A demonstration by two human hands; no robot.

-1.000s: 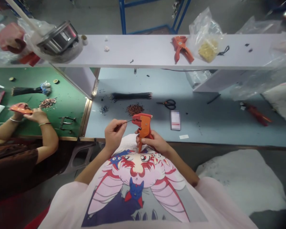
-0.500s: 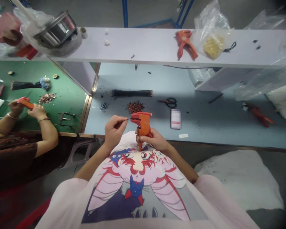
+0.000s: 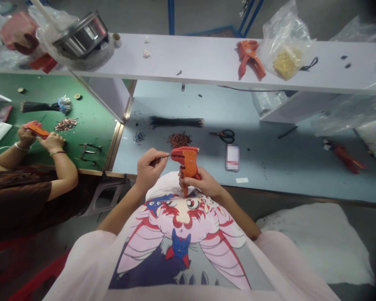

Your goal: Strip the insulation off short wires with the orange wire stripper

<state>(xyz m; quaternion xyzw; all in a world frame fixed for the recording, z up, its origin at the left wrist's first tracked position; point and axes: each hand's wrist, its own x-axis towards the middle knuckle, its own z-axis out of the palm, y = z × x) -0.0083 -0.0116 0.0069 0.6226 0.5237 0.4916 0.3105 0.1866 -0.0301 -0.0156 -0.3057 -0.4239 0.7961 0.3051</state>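
My right hand [image 3: 198,184] is wrapped round the handles of an orange wire stripper [image 3: 186,161], held upright just above my chest. My left hand [image 3: 148,169] pinches a thin dark wire [image 3: 163,157] whose end sits in the stripper's jaws. Both hands hover over the near edge of the pale blue table [image 3: 285,167]. Beyond them on the table lie a small heap of reddish wire bits [image 3: 179,139] and a bundle of black wires [image 3: 175,122].
Black scissors [image 3: 223,134], a small card [image 3: 232,157] and a red tool [image 3: 346,155] lie on the table. The white shelf [image 3: 207,62] holds another orange stripper [image 3: 250,58] and a plastic bag [image 3: 286,46]. A co-worker's hands [image 3: 39,140] hold an orange tool at the green bench.
The wire's end has gone from just outside the stripper's jaws into them. My hands have stayed almost in place. The co-worker's hands have shifted slightly on the green bench.
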